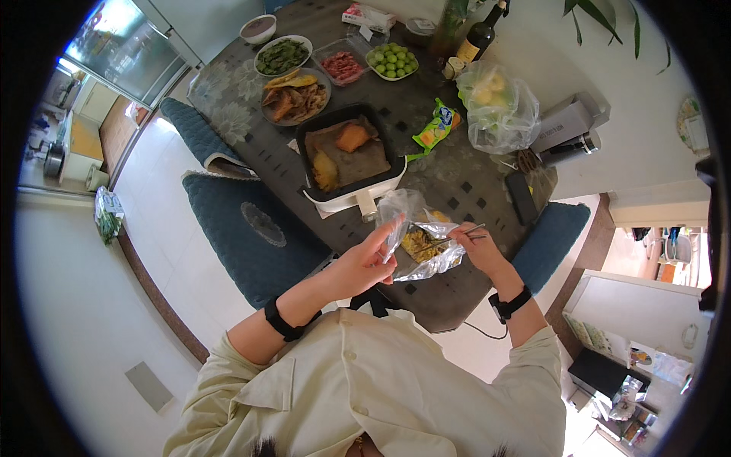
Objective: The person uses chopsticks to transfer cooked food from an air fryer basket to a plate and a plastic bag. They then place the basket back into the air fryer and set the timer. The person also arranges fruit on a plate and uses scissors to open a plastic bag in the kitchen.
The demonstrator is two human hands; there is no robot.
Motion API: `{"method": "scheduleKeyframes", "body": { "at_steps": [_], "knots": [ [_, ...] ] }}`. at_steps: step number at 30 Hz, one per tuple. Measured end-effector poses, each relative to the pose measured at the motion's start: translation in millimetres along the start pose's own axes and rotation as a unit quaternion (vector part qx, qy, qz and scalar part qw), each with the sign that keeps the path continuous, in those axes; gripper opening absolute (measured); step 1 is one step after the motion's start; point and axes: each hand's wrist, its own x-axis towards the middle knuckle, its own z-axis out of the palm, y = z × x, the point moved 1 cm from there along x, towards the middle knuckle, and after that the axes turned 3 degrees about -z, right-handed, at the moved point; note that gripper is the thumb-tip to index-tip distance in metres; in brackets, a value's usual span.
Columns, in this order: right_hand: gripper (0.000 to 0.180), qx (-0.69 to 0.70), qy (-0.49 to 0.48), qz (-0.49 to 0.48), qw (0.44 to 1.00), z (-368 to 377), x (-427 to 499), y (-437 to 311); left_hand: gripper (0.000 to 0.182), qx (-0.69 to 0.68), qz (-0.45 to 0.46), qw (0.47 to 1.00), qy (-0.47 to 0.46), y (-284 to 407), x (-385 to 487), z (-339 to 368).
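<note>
My left hand [365, 258] grips the edge of a clear plastic bag [395, 204] near the table's front corner. In my right hand [482, 247] is a pair of metal chopsticks [475, 229], their tips reaching down into the bag. Yellow, crumbly food with dark bits [421, 245] lies inside; I cannot tell what it is. Just beyond the bag stands an electric grill pan [353, 191] with a white base and black rim. On its brown paper liner [365, 165] rest an orange-brown piece of food [352, 137] and a yellowish one [324, 171].
Behind the pan are a plate of cooked food [296, 97], a bowl of leafy greens [282, 56], a tray of raw meat [341, 67] and green grapes [392, 60]. A wine bottle [478, 39], a bagged bunch of fruit [495, 108] and a dark phone-like object [520, 199] stand right. Blue-covered chairs [251, 228] flank the table.
</note>
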Motion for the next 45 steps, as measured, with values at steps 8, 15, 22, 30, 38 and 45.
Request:
{"method": "scheduleKeyframes", "body": {
  "at_steps": [8,15,22,30,38,45],
  "knots": [
    [0.014,0.066,-0.106,0.032,0.992,-9,1,-19,0.072,0.018,0.003,1.0,-0.002,-9,3,2],
    [0.013,0.029,-0.129,0.023,0.991,-3,-7,-51,0.075,0.008,0.005,1.0,-0.006,-14,3,2],
    [0.017,0.06,-0.153,-0.008,0.986,25,-16,-57,0.075,0.008,0.029,0.999,0.021,-25,3,-3],
    [0.008,-0.268,-0.124,-0.258,0.92,54,-14,-80,0.074,0.016,0.006,1.0,0.019,-22,-5,-7],
    [0.013,-0.295,-0.037,-0.179,0.938,49,-27,-88,0.075,-0.002,0.011,1.0,0.003,-14,-7,-6],
    [0.004,-0.293,0.024,-0.127,0.947,37,-38,-78,0.076,0.007,-0.008,1.0,-0.007,-10,-7,-6]
  ]
}}
